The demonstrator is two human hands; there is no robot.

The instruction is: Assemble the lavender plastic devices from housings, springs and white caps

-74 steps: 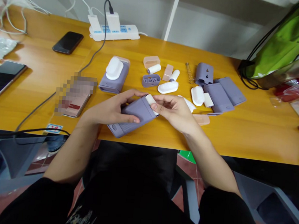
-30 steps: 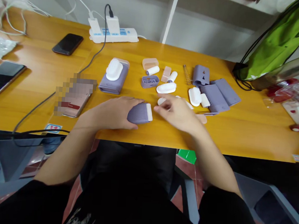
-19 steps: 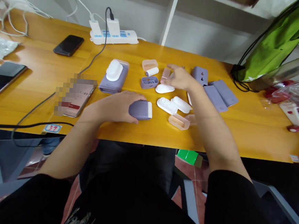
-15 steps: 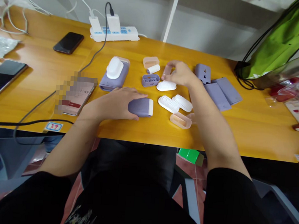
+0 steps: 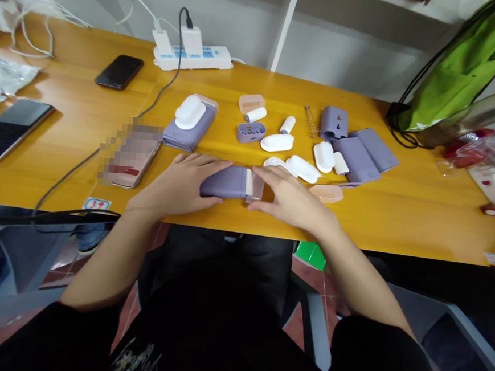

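A: Pose?
B: I'm curling my left hand (image 5: 176,184) palm-down round one purple case (image 5: 226,182), frame centre; my right hand (image 5: 291,198)'s pinching one clear cap (image 5: 256,187) at its end. Two white cylinders (image 5: 287,124) are lying upper-middle.

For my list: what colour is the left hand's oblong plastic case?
The case is greyish purple (head view).

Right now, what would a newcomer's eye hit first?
Probably the purple case at front centre of the desk, gripped by the left hand, with the right hand holding a translucent cap at its right end. Next, likely the bright green fabric at far right and the white power strip at back left.
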